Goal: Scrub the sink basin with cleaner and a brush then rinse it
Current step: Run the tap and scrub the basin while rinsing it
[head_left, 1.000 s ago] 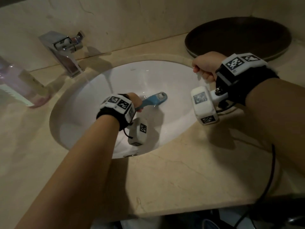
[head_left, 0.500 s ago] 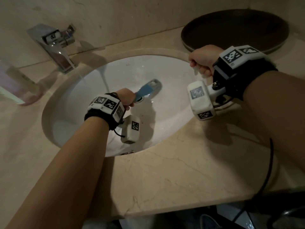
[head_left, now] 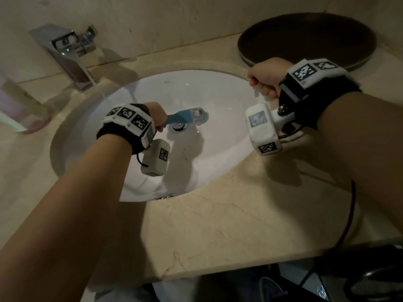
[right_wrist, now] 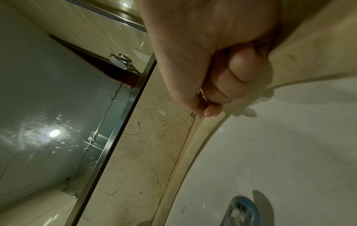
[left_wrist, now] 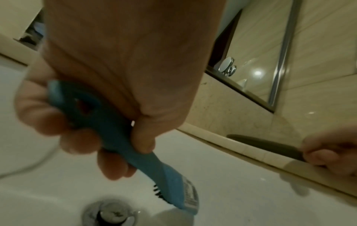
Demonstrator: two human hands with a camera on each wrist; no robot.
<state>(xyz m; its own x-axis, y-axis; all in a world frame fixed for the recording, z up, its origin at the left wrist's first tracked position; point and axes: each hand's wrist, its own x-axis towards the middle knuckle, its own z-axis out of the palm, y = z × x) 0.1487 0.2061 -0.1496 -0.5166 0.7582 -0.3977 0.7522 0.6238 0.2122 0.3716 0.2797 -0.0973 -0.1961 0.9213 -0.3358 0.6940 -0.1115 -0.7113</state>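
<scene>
here we grip the blue brush (head_left: pixel 185 117) in our left hand (head_left: pixel 157 115), fingers (left_wrist: pixel 77 142) and thumb curled tight round its handle. its head sits low in the white sink (head_left: pixel 222 136), just right of the drain (head_left: pixel 180 127) and slightly beyond it; whether the bristles touch the bowl we cannot tell. water runs from the tap (head_left: pixel 67 55) at the far left into the sink. our right hand (head_left: pixel 265 78) rests as a fist on the sink's far right rim, fingers (right_wrist: pixel 228 82) curled together, something thin perhaps pinched at the tips. a dark tray (head_left: pixel 305 40) lies on the counter (head_left: pixel 229 225) just past that hand. a pink bottle (head_left: pixel 19 105) stands at the left edge.
</scene>
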